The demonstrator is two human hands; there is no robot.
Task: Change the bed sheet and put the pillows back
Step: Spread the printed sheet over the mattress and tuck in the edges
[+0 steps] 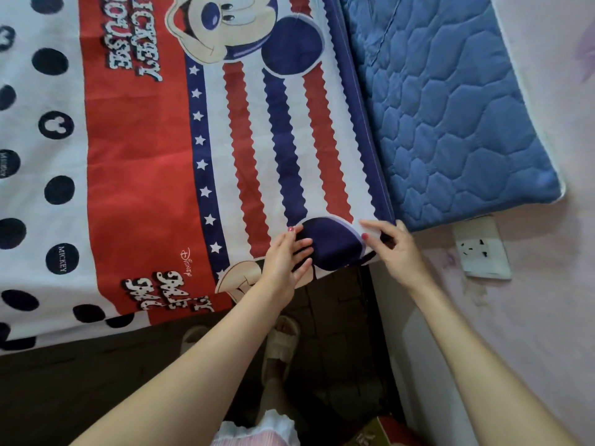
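A printed bed sheet point(154, 162) in red, white and dark blue, with cartoon mouse figures and black dots, lies spread over the bed. Its near right corner sits at the bed's edge. My left hand point(286, 255) lies flat on the sheet beside that corner, fingers straight. My right hand point(396, 243) pinches the sheet's corner edge between thumb and fingers. To the right of the sheet, the blue quilted mattress pad point(450, 117) shows uncovered. No pillow is in view.
A pale pink wall point(547, 284) with a white power socket point(483, 249) runs along the right. Dark floor point(96, 381) lies below the bed edge, with my feet in light slippers point(280, 342). A red box point(386, 429) sits at the bottom.
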